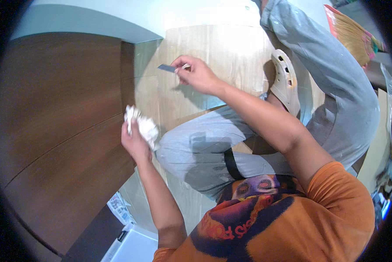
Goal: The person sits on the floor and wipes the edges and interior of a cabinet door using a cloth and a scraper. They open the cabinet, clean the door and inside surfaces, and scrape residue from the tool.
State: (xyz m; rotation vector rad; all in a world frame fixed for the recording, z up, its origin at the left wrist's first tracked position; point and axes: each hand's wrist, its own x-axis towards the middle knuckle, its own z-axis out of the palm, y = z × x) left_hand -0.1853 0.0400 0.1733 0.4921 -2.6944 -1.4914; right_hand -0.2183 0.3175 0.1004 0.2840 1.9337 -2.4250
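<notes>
I see the left hand [134,142] clutching a white wad [147,129] near the brown panel [65,109]; the right hand [198,76] pinches a dark strip [166,68] above the floor [231,48].

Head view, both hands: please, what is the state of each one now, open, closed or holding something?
Left hand: closed, holding a crumpled white wad.
Right hand: closed, pinching a flat grey strip by one end.
</notes>
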